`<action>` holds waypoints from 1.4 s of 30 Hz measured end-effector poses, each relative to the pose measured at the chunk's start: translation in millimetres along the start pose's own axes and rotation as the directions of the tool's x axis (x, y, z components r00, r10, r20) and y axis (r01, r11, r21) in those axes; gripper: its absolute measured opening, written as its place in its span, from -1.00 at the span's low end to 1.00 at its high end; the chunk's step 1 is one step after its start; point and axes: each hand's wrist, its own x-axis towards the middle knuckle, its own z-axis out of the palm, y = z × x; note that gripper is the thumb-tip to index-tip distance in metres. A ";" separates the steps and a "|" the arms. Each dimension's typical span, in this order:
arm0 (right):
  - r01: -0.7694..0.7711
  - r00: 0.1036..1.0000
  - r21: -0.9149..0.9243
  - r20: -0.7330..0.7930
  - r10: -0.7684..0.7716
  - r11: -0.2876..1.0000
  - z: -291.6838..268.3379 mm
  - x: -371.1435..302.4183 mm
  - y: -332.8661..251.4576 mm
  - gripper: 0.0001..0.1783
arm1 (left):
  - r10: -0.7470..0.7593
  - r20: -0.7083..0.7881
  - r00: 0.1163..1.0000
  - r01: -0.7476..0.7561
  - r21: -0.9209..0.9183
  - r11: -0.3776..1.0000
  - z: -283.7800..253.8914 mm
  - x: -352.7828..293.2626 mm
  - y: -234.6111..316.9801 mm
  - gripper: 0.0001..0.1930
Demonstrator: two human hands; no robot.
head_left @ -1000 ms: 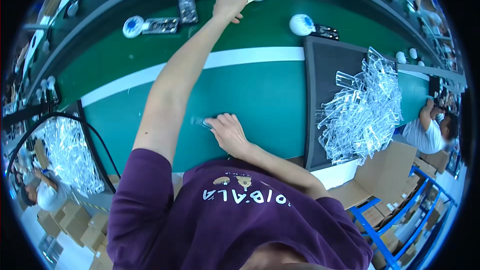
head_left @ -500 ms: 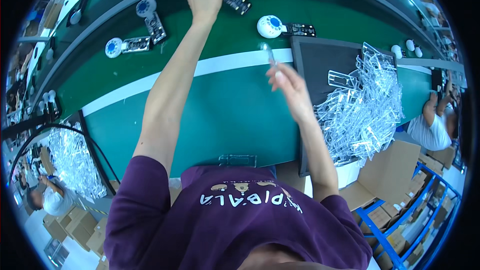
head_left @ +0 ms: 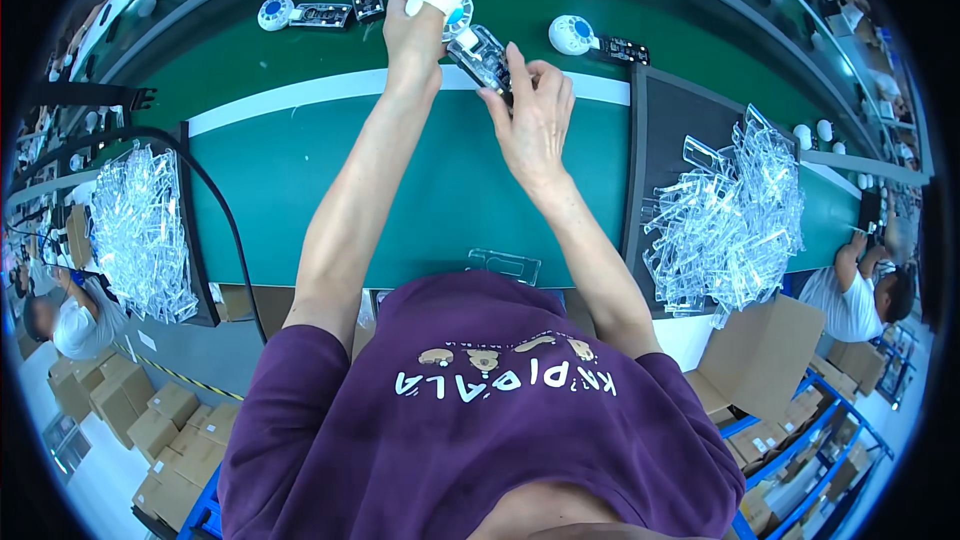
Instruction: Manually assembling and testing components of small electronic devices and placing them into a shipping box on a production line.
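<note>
1. The left hand (head_left: 415, 25) is wrapped around the round white head of a small handheld fan (head_left: 455, 18). The fingers are closed on it, which holds the fan up off the belt so the other hand can get at its lower end.
2. The right hand (head_left: 530, 115) pinches a clear plastic shell (head_left: 485, 52) against the fan's handle, thumb and fingertips pressed on its sides. The shell seems to sit over the handle; how far it is seated I cannot tell.
3. Both forearms stretch well forward, so the work hangs above the white stripe of the green conveyor belt (head_left: 330, 155), not resting on it.
4. Other fans (head_left: 300, 13) lie flat on the far part of the belt, heads to the left and dark handles to the right, spaced apart, another one (head_left: 590, 38) just right of the hands.
5. A single clear shell (head_left: 503, 264) lies at the near edge of the belt, close to the person's chest.
6. A heap of clear shells (head_left: 735, 210) fills the dark tray (head_left: 660, 140) on the right, within easy reach of the right hand; a second heap (head_left: 140, 230) sits at the left.
7. Cardboard boxes (head_left: 760, 350) stand below the bench, and another worker (head_left: 860, 300) sits far right.
</note>
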 end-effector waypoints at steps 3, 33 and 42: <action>-0.044 0.998 -0.121 0.034 0.048 0.992 4.4 -13.5 -0.4 -0.39 | 0.081 0.002 0.997 -0.081 0.039 0.996 0.0 -3.8 -7.9 -0.38; -0.459 0.601 0.872 0.445 0.664 -0.169 10.5 -6.9 2.7 -0.56 | 0.421 0.381 0.823 -0.535 0.269 0.801 -21.9 -117.8 -22.7 -0.59; -0.543 0.826 0.418 0.421 0.374 0.728 -16.1 -25.9 19.1 -0.58 | 0.274 -0.035 0.961 -0.248 0.328 0.912 -74.6 73.0 -56.7 -0.57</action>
